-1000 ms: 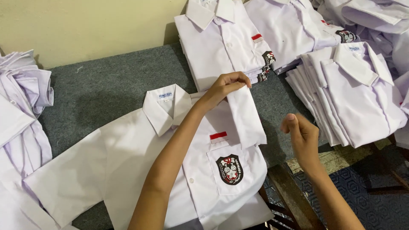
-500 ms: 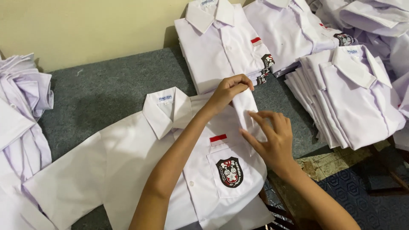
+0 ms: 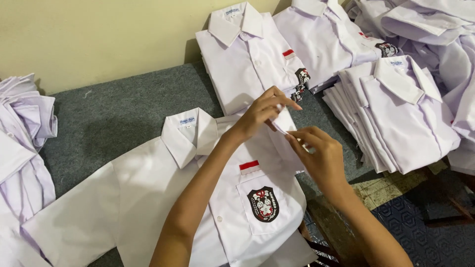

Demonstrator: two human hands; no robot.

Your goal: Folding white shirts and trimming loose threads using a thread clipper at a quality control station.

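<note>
A white school shirt (image 3: pixel 148 198) lies spread face up on the grey carpeted table (image 3: pixel 114 113), collar towards the wall, with a red-and-white patch and a dark crest on its chest pocket (image 3: pixel 263 203). My left hand (image 3: pixel 262 111) reaches across it and pinches the folded-over right sleeve edge near the shoulder. My right hand (image 3: pixel 316 153) meets it from the right, fingertips on the same white fabric edge. Both hands grip the sleeve just above the pocket.
Stacks of folded white shirts sit at the back (image 3: pixel 252 54), back right (image 3: pixel 331 39) and right (image 3: pixel 401 109). A loose heap of shirts (image 3: pixel 20 148) lies at the left. A pale wall (image 3: pixel 99 34) backs the table. A wooden edge (image 3: pixel 386 185) and dark patterned floor (image 3: pixel 425 232) show at lower right.
My right hand rose from beside the table and came left to join my left hand on the shirt's sleeve edge. The left hand stayed on the sleeve.
</note>
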